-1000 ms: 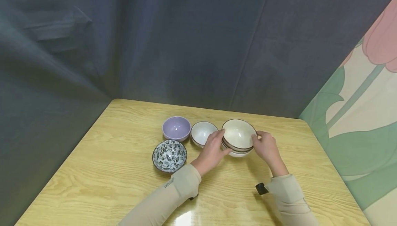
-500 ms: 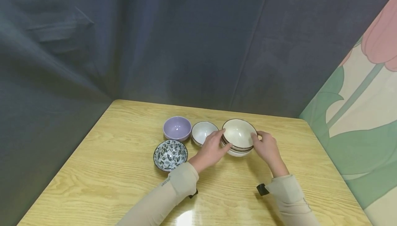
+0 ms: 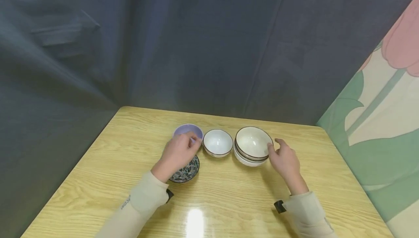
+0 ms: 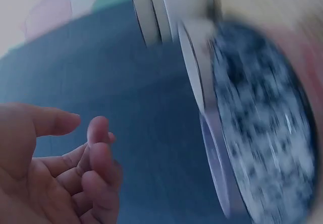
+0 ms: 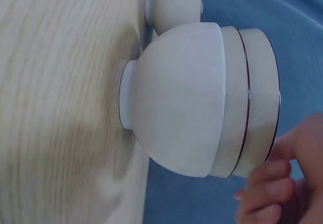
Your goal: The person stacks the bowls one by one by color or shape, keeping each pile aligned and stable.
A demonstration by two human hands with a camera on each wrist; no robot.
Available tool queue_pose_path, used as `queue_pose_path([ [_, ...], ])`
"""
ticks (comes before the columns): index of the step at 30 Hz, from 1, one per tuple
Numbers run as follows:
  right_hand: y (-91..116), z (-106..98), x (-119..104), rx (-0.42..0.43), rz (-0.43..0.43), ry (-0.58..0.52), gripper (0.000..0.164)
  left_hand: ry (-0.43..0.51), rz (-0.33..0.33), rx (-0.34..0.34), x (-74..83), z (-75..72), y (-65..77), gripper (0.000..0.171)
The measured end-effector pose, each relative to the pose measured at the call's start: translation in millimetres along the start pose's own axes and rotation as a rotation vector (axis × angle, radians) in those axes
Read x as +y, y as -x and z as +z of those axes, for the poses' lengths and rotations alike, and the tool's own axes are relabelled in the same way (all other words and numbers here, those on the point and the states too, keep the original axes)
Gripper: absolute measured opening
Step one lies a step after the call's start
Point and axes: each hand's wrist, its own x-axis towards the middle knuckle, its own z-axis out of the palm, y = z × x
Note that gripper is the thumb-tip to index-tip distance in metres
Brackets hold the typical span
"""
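Observation:
In the head view my left hand (image 3: pixel 179 150) hovers over the purple bowl (image 3: pixel 183 127) and the black-and-white patterned bowl (image 3: pixel 186 172), partly hiding both. Its fingers are loosely bent around nothing, as the left wrist view confirms. At the right side of a bowl stack my right hand (image 3: pixel 285 160) has its thumb by the rim, the forefinger standing off it. That stack has a white bowl (image 5: pixel 176 98) at the bottom and two cream bowls with brown rims nested in it, the top cream bowl (image 3: pixel 253 141) tilted slightly.
A small white bowl (image 3: pixel 218 142) with a brown rim stands between the purple bowl and the stack. All rest on a wooden table (image 3: pixel 229 201). A dark curtain (image 3: pixel 209 49) hangs behind, and a flower-patterned cloth (image 3: pixel 386 129) on the right.
My left hand has let go of the stack's left side and moved left over the purple and patterned bowls. The right hand's fingers have loosened at the rim. The stack stays put.

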Motion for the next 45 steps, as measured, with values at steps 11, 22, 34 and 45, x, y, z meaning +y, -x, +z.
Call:
queue_pose_path([
  [11, 23.5, 18.6, -44.0, 0.332, -0.428, -0.018, 0.032, -0.034, -0.340, -0.140, -80.6, -10.4, -8.0, 0.064],
  [22, 32.7, 71.2, -88.4, -0.043, -0.460, -0.222, 0.022, 0.133, -0.332, -0.181, -100.9, 15.1, -14.7, 0.048],
  [34, 23.5, 101.3, -124.5, -0.138, -0.421, -0.322, 0.020, 0.210, -0.350, -0.137, -123.5, 27.9, -23.4, 0.047],
  [45, 23.4, 107.5, -125.5, -0.124, -0.473, -0.287, 0.024, 0.192, -0.317, -0.060, -126.2, 36.6, -26.5, 0.048],
])
